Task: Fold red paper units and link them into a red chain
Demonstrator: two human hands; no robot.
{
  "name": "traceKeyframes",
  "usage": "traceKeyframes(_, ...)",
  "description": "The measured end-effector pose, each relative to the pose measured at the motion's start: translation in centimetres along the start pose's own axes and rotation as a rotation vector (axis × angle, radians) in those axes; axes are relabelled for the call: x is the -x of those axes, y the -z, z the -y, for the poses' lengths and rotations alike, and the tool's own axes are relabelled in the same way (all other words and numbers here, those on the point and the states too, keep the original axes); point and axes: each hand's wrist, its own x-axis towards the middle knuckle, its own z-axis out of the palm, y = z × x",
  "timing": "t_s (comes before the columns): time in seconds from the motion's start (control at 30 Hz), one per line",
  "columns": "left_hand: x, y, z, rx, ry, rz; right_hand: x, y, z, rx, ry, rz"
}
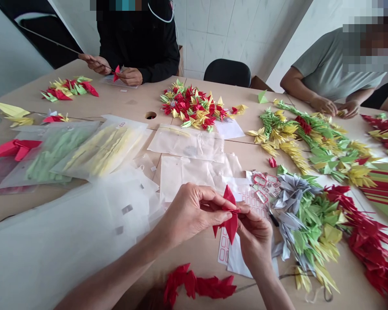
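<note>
A red folded paper crane (pixel 229 215) is held above the wooden table (pixel 126 101), pinched from both sides. My left hand (pixel 194 213) grips its left part with thumb and fingers closed. My right hand (pixel 255 237) pinches its right part from below. Under my hands lie white sticker sheets with red-edged labels (pixel 245 202). A string of red cranes (pixel 197 286) lies at the near edge below my arms.
Clear plastic bags (pixel 93 150) of green and yellow paper lie to the left. Strings of grey, green, yellow and red cranes (pixel 320 224) fill the right. A loose crane pile (pixel 197 107) sits mid-table. One person opposite threads a red crane; another person sits at the right.
</note>
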Motion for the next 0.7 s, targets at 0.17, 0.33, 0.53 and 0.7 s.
traceKeyframes(0.17, 0.11, -0.33, -0.09, -0.061, -0.064, -0.031, -0.40, 0.09, -0.16, 0.018, 0.037, -0.031)
traceKeyframes(0.33, 0.30, -0.74, -0.37, -0.050, -0.067, -0.038, -0.53, 0.23, -0.28, -0.024, 0.021, -0.047)
traceKeyframes(0.53, 0.30, -0.71, -0.61, -0.063, -0.060, -0.021, -0.27, 0.22, -0.24, -0.119, -0.093, -0.060)
traceKeyframes(0.7, 0.41, -0.77, -0.60, -0.075, -0.044, -0.032, -0.14, -0.12, 0.03, -0.171, -0.153, -0.065)
